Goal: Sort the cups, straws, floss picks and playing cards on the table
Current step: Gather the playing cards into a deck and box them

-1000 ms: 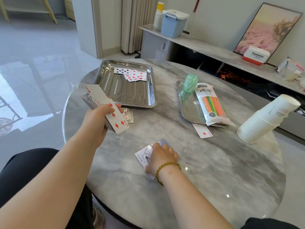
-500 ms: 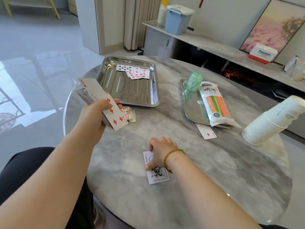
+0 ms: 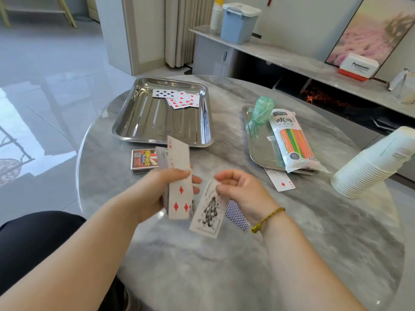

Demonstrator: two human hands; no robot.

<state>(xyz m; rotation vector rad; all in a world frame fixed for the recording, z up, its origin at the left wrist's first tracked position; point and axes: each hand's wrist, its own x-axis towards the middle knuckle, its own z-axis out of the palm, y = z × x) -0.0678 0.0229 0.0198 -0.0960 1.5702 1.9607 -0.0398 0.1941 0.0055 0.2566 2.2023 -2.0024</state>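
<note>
My left hand (image 3: 155,191) grips a stack of playing cards (image 3: 179,176) with a five of diamonds on top. Just to its right, my right hand (image 3: 242,191) pinches a joker card (image 3: 208,212) lifted off the table, with a blue-backed card (image 3: 237,215) behind it. Several cards (image 3: 179,98) lie in the far steel tray (image 3: 143,122). A two of diamonds (image 3: 280,179) lies face up by the right tray (image 3: 258,142), which holds a straw pack (image 3: 292,140) and a green floss pick tub (image 3: 261,110). A stack of paper cups (image 3: 370,167) lies on its side at the right.
A red card box (image 3: 143,160) lies on the marble table (image 3: 247,265) in front of the far tray. Behind the table a low shelf carries a blue bin (image 3: 239,22) and a white and red box (image 3: 357,66). Tiled floor is to the left.
My right hand has picked the joker and a blue-backed card up from the table and brought them toward the stack. My left hand has moved right and nearer with its cards, uncovering the card box.
</note>
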